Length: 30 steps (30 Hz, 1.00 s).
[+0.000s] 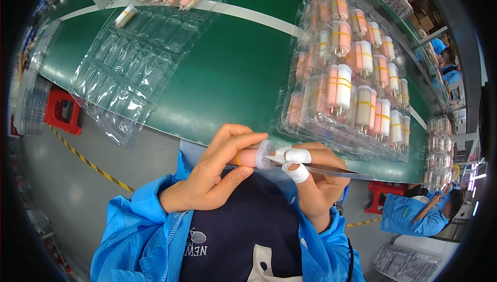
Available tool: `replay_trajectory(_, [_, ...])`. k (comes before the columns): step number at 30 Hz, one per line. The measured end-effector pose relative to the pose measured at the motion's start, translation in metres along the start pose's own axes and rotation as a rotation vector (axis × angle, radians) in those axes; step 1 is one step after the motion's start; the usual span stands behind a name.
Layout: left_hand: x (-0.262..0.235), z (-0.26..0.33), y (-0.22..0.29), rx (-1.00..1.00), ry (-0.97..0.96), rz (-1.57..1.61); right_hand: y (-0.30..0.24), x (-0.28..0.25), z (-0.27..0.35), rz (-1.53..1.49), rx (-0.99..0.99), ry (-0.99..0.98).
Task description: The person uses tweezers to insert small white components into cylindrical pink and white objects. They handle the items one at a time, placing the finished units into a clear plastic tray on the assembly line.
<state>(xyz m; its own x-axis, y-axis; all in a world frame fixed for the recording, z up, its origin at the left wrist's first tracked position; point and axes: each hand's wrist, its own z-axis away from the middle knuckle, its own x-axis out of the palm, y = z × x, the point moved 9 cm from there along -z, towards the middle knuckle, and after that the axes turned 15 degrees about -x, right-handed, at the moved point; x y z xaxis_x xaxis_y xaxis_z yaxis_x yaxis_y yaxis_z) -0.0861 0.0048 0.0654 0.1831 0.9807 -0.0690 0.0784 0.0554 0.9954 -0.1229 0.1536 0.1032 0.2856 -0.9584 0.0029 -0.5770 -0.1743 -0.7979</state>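
My left hand (209, 173) is closed around a pink cylinder (246, 158) with a yellow band and a translucent cap at its right end. The cylinder lies sideways in front of my chest, at the near edge of the table. My right hand (318, 178), with white tape wrapped round the thumb and one finger, pinches a pair of thin metal tweezers (331, 168). Their pointed tip meets the capped end of the cylinder. Part of the cylinder is hidden behind my left fingers.
On the green table (233, 75), a clear tray (129, 69) at left holds a few cylinders along its far end. At right, stacked clear trays (326, 121) hold many banded pink, white and grey cylinders. Red stools (62, 111) stand below; a co-worker in blue (414, 214) sits at right.
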Motion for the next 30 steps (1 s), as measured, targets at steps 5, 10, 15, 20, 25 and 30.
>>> replay_trajectory(5, [0.000,0.000,0.004,-0.009,0.006,-0.032,0.001,0.003,-0.004,0.009,-0.001,-0.065])
replay_trajectory(10, [-0.002,0.000,0.009,0.047,0.019,-0.141,-0.009,0.009,-0.012,0.124,-0.035,-0.175])
replay_trajectory(15, [0.003,-0.001,0.008,0.029,0.016,-0.206,-0.009,0.013,-0.019,0.167,0.011,-0.289])
replay_trajectory(20, [0.004,-0.002,0.000,0.021,0.003,-0.194,-0.007,0.018,-0.022,0.205,0.042,-0.356])
replay_trajectory(25, [-0.003,-0.002,-0.007,-0.068,-0.021,0.092,-0.004,0.004,-0.014,0.036,0.004,-0.106])
replay_trajectory(30, [-0.004,0.000,0.003,0.051,-0.058,0.103,-0.011,0.001,-0.013,-0.003,-0.043,-0.008])
